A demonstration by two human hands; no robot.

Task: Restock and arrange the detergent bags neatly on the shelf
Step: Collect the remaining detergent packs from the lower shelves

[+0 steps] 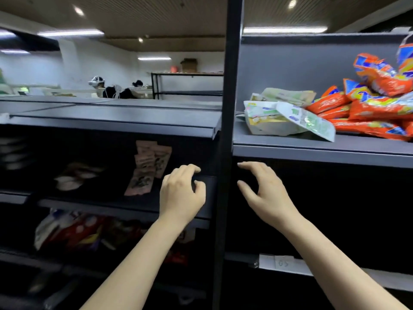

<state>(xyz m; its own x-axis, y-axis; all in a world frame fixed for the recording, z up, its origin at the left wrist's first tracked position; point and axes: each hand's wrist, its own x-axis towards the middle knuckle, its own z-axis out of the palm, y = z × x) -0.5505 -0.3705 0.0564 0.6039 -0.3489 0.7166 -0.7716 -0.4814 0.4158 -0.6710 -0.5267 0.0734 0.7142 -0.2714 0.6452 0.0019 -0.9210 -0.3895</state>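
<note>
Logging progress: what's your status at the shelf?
Left hand and right hand empty, fingers relaxed. Orange detergent bags heaped untidily on shelf. Black post between hands.

Probably a shop: shelves (312,151) of packaged goods (366,108)

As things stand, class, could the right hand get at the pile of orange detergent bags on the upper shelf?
Probably yes. The right hand is empty and open below the shelf; the orange detergent bags lie up and right, with nothing between.
</note>
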